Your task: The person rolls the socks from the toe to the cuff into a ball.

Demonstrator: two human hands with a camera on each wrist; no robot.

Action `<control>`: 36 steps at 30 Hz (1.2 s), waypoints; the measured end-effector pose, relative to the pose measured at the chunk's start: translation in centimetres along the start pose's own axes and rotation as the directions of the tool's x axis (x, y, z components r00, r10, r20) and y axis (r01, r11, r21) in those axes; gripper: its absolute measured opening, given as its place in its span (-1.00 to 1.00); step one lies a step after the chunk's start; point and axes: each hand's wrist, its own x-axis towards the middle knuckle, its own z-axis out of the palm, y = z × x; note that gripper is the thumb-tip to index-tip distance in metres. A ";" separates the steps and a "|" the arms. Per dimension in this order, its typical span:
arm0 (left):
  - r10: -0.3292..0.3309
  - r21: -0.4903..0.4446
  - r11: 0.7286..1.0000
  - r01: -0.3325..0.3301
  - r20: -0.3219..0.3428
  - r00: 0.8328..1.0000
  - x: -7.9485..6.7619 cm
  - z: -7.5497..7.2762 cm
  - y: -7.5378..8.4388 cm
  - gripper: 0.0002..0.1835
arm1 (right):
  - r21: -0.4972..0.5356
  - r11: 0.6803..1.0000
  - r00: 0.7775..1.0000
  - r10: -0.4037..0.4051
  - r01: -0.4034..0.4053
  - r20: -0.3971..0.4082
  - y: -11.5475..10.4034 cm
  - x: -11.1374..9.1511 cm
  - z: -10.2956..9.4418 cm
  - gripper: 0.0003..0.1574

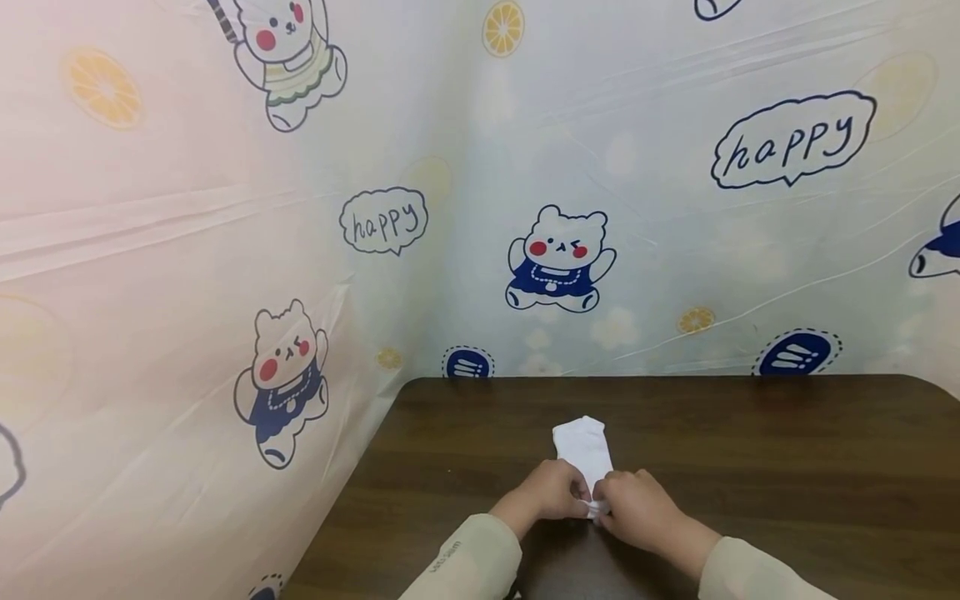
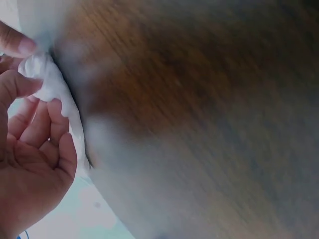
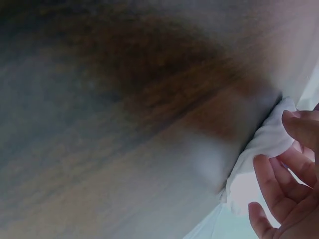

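A white sock (image 1: 585,450) lies flat on the brown wooden table, its far end pointing away from me. Its near end is bunched into a small fold. My left hand (image 1: 555,490) pinches that fold from the left between thumb and fingers. From the other side, my right hand (image 1: 641,510) pinches it too, close beside the left. In the left wrist view the sock's rolled edge (image 2: 50,82) shows under the left thumb. The right wrist view shows the right thumb and fingers around the bunched cloth (image 3: 269,137). Fingers hide part of the near end.
The dark wood tabletop (image 1: 450,433) has rounded far corners. Behind it and along its left side hangs a pale printed curtain (image 1: 465,275) with cartoon bears, orange slices and the word "happy".
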 end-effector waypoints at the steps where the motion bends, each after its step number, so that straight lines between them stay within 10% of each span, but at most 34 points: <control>1: -0.011 -0.014 1.000 0.011 0.008 1.000 0.0 0.0 0.0 -0.93 | -0.001 1.000 1.000 -0.001 0.001 0.007 0.0 0.0 0.0 -0.73; 15: -0.058 -0.118 0.991 0.061 0.023 0.998 0.0 0.0 -0.2 -0.92 | 0.032 0.999 0.997 0.027 -0.030 0.074 0.0 0.1 0.7 -0.83; 27: 0.130 0.104 0.987 -0.120 -0.099 0.987 -1.0 0.3 0.2 -0.71 | 0.278 0.955 0.971 0.041 -0.108 0.236 0.7 0.6 0.0 -0.76; 31: 0.255 0.247 0.945 -0.215 -0.143 0.956 -1.5 0.2 0.1 -0.73 | 0.306 0.943 0.954 0.037 -0.133 0.299 1.0 0.8 -0.5 -0.71; 36: 0.421 0.451 0.829 -0.332 -0.109 0.901 -1.8 0.5 -0.2 -0.77 | 0.320 0.927 0.925 0.068 -0.198 0.374 1.2 1.0 -1.0 -0.69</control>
